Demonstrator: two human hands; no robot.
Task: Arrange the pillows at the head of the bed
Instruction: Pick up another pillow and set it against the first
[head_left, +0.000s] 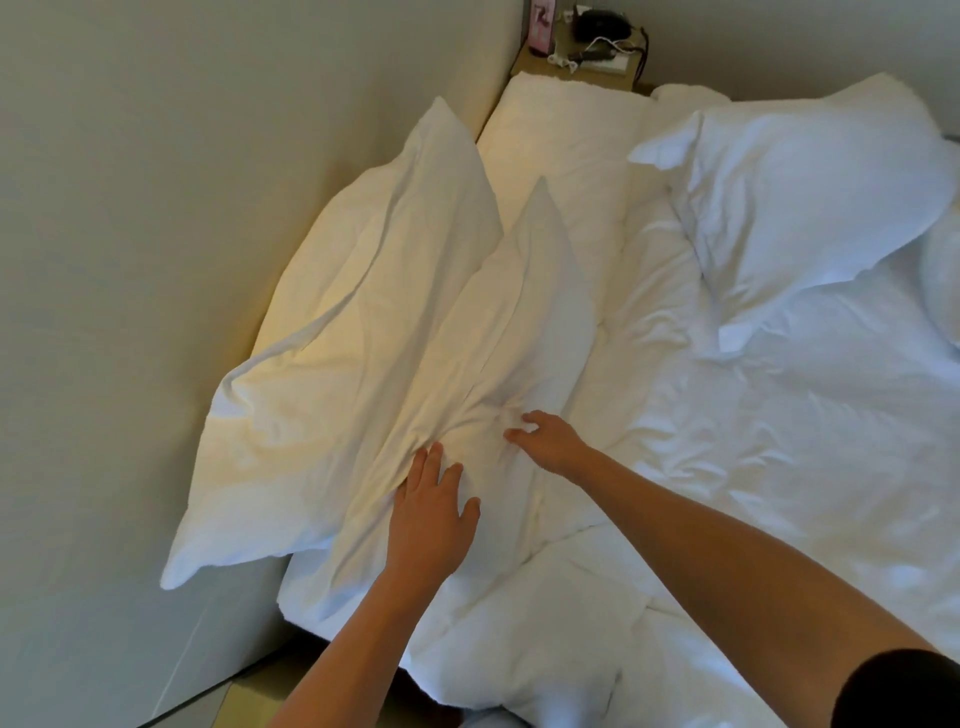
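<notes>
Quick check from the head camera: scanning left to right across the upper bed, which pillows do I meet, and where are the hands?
Pillow against the wall → middle pillow → far right pillow. Both hands are on the middle pillow's near end: left hand, then right hand.

Both bare arms reached forward; left hand (431, 512) lay flat, fingers spread, palm down; right hand (545, 441) arched, fingertips curled downward.
</notes>
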